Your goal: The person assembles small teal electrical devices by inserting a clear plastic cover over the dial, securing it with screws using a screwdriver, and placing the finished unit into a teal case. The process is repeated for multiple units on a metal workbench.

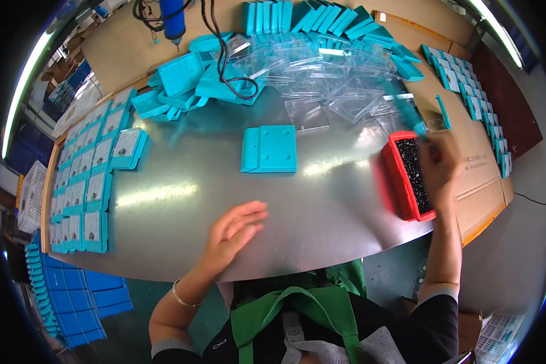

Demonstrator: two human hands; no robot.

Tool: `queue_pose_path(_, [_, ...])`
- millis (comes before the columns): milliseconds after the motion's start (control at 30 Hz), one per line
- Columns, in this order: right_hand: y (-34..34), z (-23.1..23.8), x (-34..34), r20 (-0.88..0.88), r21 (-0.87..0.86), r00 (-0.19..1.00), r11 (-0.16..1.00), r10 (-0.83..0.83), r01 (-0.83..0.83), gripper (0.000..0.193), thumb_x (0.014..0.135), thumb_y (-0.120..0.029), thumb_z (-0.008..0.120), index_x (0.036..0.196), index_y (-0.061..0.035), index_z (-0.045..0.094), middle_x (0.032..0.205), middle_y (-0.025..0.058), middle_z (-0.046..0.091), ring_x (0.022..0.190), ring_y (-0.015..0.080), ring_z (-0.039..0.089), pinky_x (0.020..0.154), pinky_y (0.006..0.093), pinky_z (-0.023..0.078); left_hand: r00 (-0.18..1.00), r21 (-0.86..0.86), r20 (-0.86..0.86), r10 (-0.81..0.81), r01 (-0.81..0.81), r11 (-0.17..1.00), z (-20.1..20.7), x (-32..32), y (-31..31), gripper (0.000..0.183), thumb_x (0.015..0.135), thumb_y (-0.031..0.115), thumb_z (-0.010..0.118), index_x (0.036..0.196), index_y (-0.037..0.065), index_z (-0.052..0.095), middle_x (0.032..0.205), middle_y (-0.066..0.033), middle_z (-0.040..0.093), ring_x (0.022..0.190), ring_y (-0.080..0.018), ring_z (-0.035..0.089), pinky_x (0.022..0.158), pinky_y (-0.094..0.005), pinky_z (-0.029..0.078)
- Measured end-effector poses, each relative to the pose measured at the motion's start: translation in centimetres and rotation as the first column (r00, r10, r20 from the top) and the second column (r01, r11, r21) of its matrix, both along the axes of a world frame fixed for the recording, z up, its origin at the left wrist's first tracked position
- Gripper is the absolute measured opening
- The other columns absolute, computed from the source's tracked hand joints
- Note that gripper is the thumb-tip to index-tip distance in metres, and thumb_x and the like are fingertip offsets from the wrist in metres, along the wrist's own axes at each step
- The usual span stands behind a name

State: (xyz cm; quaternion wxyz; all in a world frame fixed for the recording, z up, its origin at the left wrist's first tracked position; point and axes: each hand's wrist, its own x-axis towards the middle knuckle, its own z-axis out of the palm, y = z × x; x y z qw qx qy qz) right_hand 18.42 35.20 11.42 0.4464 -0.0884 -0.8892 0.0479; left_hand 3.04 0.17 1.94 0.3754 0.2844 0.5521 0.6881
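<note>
In the middle of the metal table lies a teal plastic case (269,149), its surface marked with round dimples. Below it my left hand (236,233) hovers with its fingers stretched out and nothing in them. My right hand (441,164) is at the right edge of a red bin (389,167) of small black parts (414,171). Its fingers are closed round a thin teal stick-like thing (411,114), smeared by motion, which points away toward the upper left. What kind of thing it is cannot be told.
Clear plastic covers (340,82) heap up at the back, beside loose teal cases (182,73). A blue electric screwdriver (173,24) hangs above with a black cable. Rows of filled teal cases (94,188) stand at left; more (467,85) line the right. Cardboard (476,164) covers the right side.
</note>
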Motion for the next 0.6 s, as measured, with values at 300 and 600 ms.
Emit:
queue_pose_path(300, [-13.7, -3.8, -6.5, 0.344, -0.503, 0.625, 0.7, 0.701, -0.507, 0.013, 0.081, -0.007, 0.062, 0.089, -0.0008, 0.054, 0.087, 0.0128, 0.058, 0.073, 0.0215, 0.064, 0.058, 0.0315, 0.049, 0.771, 0.155, 0.636, -0.014, -0.11, 0.982, -1.5, -0.4, 2.2, 0.042, 0.092, 0.023, 0.051, 0.126, -0.001, 0.045, 0.117, -0.0146, 0.059, 0.102, -0.0262, 0.062, 0.083, -0.0421, 0.054])
queue_pose_path(600, [-15.9, -3.5, -8.1, -0.517, -0.791, 0.612, -0.062, 0.599, -0.608, 0.024, 0.097, -0.026, 0.051, 0.103, -0.0051, 0.039, 0.09, 0.0184, 0.064, 0.084, 0.0245, 0.067, 0.068, 0.0308, 0.055, 0.871, 0.089, 0.489, 0.053, -0.111, 0.99, -0.6, 1.0, 1.5, 0.043, 0.085, 0.013, 0.064, 0.121, -0.003, 0.048, 0.107, -0.0128, 0.06, 0.087, -0.0235, 0.064, 0.069, -0.0387, 0.057])
